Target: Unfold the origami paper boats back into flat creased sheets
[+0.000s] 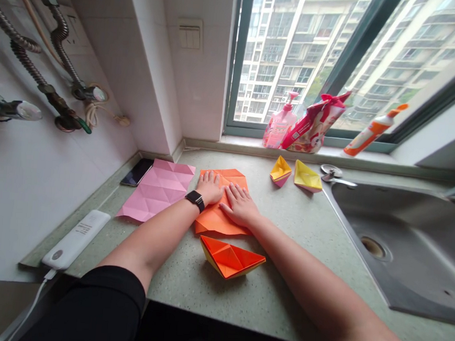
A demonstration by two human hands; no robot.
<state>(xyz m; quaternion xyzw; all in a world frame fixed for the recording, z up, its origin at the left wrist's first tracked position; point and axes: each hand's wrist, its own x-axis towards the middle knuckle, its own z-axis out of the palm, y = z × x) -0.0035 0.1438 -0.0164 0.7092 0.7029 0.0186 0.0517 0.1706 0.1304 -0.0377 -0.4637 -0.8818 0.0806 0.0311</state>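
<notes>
Clock directions are taken from the orange sheet as the centre. At 8 o'clock a white power bank (pixel 75 240) lies on the counter (pixel 293 231). At 9 o'clock is a creased pink sheet (pixel 157 191), with a dark phone (pixel 133 175) by its 10 o'clock edge. The left hand (pixel 211 188), a black watch (pixel 196 200) on its wrist, lies palm down, fingers extended and slightly parted, gripping nothing. Beneath it the orange sheet (pixel 213 219) lies spread out and creased. At 6 o'clock stands an orange-and-yellow paper boat (pixel 229 260). The right hand (pixel 242 206) also presses flat on the sheet, fingers stretched towards 11 o'clock, thumb apart, grasping nothing. Two small yellow paper boats (pixel 308 175) stand at 2 o'clock; the steel sink (pixel 415 232) is at 3.
</notes>
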